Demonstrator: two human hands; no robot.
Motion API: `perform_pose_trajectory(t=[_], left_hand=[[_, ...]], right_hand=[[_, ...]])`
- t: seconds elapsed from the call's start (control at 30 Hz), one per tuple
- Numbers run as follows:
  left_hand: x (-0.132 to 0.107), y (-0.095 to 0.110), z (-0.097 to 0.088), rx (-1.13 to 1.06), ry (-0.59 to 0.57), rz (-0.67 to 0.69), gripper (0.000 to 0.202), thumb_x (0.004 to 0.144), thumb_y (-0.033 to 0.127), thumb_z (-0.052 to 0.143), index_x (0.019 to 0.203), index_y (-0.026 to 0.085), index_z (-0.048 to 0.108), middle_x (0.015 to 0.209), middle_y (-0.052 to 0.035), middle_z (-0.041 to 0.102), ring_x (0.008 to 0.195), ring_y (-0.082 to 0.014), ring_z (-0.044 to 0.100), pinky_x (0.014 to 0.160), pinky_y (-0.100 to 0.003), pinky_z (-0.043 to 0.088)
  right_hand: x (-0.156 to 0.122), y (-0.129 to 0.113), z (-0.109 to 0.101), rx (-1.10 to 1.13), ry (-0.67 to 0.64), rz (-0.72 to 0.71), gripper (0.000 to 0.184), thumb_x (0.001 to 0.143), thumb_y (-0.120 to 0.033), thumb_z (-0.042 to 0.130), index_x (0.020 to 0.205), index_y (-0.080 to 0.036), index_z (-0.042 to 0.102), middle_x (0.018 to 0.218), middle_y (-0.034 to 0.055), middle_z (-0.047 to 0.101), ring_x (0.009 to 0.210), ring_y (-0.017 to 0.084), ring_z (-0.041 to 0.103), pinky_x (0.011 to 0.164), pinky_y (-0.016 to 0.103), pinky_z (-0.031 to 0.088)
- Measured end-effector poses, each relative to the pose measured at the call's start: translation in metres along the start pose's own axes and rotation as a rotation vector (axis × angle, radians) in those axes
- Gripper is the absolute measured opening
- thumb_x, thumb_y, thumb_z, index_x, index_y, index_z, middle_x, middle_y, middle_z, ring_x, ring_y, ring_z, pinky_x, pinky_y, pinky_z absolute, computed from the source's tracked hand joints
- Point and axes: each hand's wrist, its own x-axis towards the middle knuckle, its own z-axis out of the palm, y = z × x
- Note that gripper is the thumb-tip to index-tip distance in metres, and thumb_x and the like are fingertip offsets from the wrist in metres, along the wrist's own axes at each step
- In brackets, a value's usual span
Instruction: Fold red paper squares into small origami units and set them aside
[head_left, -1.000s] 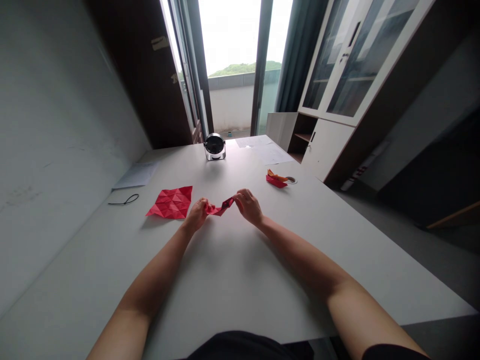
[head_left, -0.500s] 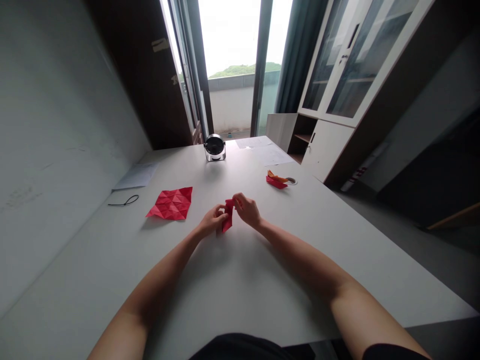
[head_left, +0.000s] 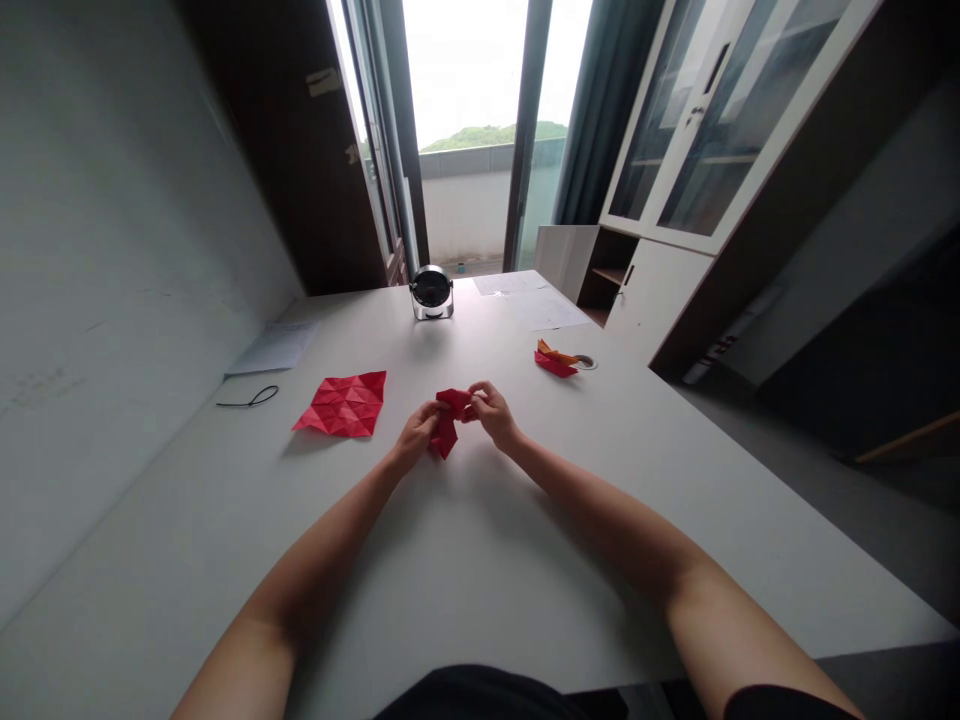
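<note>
Between my hands is a folded piece of red paper (head_left: 448,432), held just above the white table (head_left: 510,570). My left hand (head_left: 418,430) pinches its left side, thumb on top. At its upper right corner, my right hand (head_left: 491,412) grips the paper between thumb and fingers. The paper has an angled flap at the top and a pointed end hanging down. To the left lies a creased red paper sheet (head_left: 345,405), opened out, with a grid of triangular folds.
Folded orange and red paper boats (head_left: 556,360) sit at the right beside a round cable hole (head_left: 586,362). A small round fan-like device (head_left: 432,292) stands at the back. A black cable tie (head_left: 251,398) and white papers (head_left: 274,348) lie near the left wall.
The red paper in my hands has spread wider at the top, its upper flap pulled open toward the right. My left hand has shifted slightly left.
</note>
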Motion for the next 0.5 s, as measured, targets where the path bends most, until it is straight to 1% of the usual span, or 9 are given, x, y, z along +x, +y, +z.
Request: perform_pose_trajectory(t=[0.1, 0.17, 0.23, 0.3, 0.4, 0.5], left_hand=[[0.0001, 0.0016, -0.0013, -0.078, 0.022, 0.034, 0.044, 0.084, 0.037, 0.069, 0.124, 0.021, 0.059, 0.105, -0.0072, 0.069, 0.076, -0.0159, 0.067, 0.068, -0.028, 0.052], [-0.0006, 0.0027, -0.0009, -0.109, 0.037, 0.047, 0.058, 0.084, 0.036, 0.071, 0.137, 0.024, 0.050, 0.106, -0.0066, 0.069, 0.075, -0.0154, 0.067, 0.069, -0.029, 0.053], [-0.0011, 0.0030, 0.0000, -0.133, 0.061, 0.041, 0.066, 0.083, 0.035, 0.072, 0.143, 0.026, 0.044, 0.104, -0.0056, 0.069, 0.073, -0.0144, 0.066, 0.067, -0.027, 0.052], [-0.0011, 0.0027, 0.0007, -0.158, 0.060, 0.017, 0.063, 0.083, 0.039, 0.073, 0.139, 0.023, 0.048, 0.103, -0.0062, 0.069, 0.074, -0.0150, 0.066, 0.065, -0.027, 0.053], [0.0001, 0.0025, -0.0009, -0.169, 0.026, -0.010, 0.055, 0.081, 0.043, 0.075, 0.127, 0.019, 0.057, 0.101, -0.0074, 0.069, 0.076, -0.0162, 0.066, 0.063, -0.026, 0.052], [0.0010, 0.0028, -0.0047, -0.144, 0.016, -0.033, 0.050, 0.076, 0.035, 0.079, 0.120, 0.017, 0.061, 0.090, -0.0053, 0.070, 0.069, -0.0137, 0.063, 0.058, -0.022, 0.047]], right_hand=[[-0.0023, 0.0001, 0.0036, 0.039, -0.026, 0.032, 0.024, 0.082, -0.036, 0.059, 0.096, -0.022, 0.045, 0.073, -0.0025, 0.069, 0.059, 0.017, 0.071, 0.058, 0.030, 0.057], [-0.0029, 0.0012, 0.0046, 0.051, -0.034, 0.046, 0.024, 0.083, -0.037, 0.057, 0.097, -0.022, 0.045, 0.075, -0.0018, 0.070, 0.059, 0.017, 0.071, 0.059, 0.031, 0.057], [-0.0030, 0.0024, 0.0052, 0.055, -0.043, 0.053, 0.024, 0.084, -0.038, 0.057, 0.097, -0.023, 0.044, 0.075, -0.0021, 0.070, 0.059, 0.017, 0.071, 0.060, 0.031, 0.058], [-0.0034, 0.0031, 0.0060, 0.053, -0.050, 0.052, 0.025, 0.083, -0.039, 0.058, 0.096, -0.023, 0.044, 0.072, -0.0031, 0.069, 0.059, 0.017, 0.071, 0.061, 0.031, 0.058], [-0.0044, 0.0026, 0.0074, 0.040, -0.062, 0.040, 0.025, 0.082, -0.039, 0.059, 0.095, -0.023, 0.044, 0.069, -0.0040, 0.067, 0.060, 0.017, 0.070, 0.061, 0.031, 0.058], [-0.0050, 0.0021, 0.0076, 0.010, -0.076, 0.017, 0.024, 0.083, -0.039, 0.059, 0.093, -0.023, 0.045, 0.069, -0.0034, 0.067, 0.061, 0.016, 0.070, 0.060, 0.029, 0.056]])
